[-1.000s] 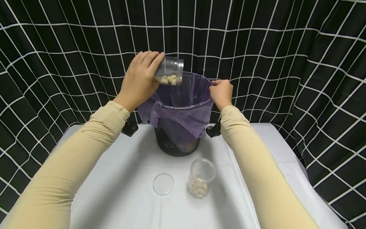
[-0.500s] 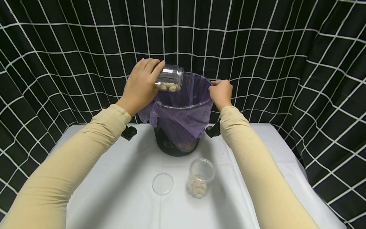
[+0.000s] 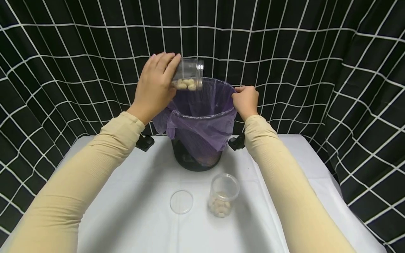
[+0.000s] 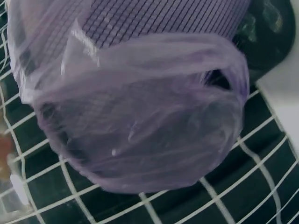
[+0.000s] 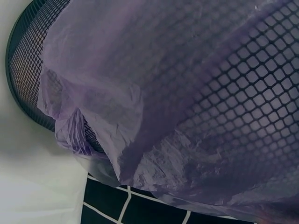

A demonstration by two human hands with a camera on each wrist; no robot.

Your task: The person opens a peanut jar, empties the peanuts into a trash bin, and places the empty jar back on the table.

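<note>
In the head view my left hand point(image 3: 155, 82) grips a clear plastic jar point(image 3: 190, 68) lying on its side. Its open mouth points right, above the far left of the mesh bin point(image 3: 185, 154). Several small pale, rounded pieces point(image 3: 186, 84) lie along the jar's lower wall. A thin purple bag point(image 3: 202, 128) lines the bin and folds over its rim. On the rim's right side, my right hand point(image 3: 246, 101) pinches the bag's edge. The bag's loose folds point(image 4: 140, 135) fill the left wrist view. The right wrist view shows bag film point(image 5: 103, 93) over black mesh point(image 5: 261, 84).
A second clear jar point(image 3: 224, 186), uncovered and partly filled with pale pieces, stands on the white tablecloth point(image 3: 142, 211) in front of the bin. Left of it lies a round clear lid point(image 3: 181, 202). Black curtain with a white grid point(image 3: 278, 52) hangs behind and at both sides.
The left hand and jar dipped half a second ago and are now raised again. Fewer pale pieces seem to be in the jar than a second ago. The right hand keeps its place.
</note>
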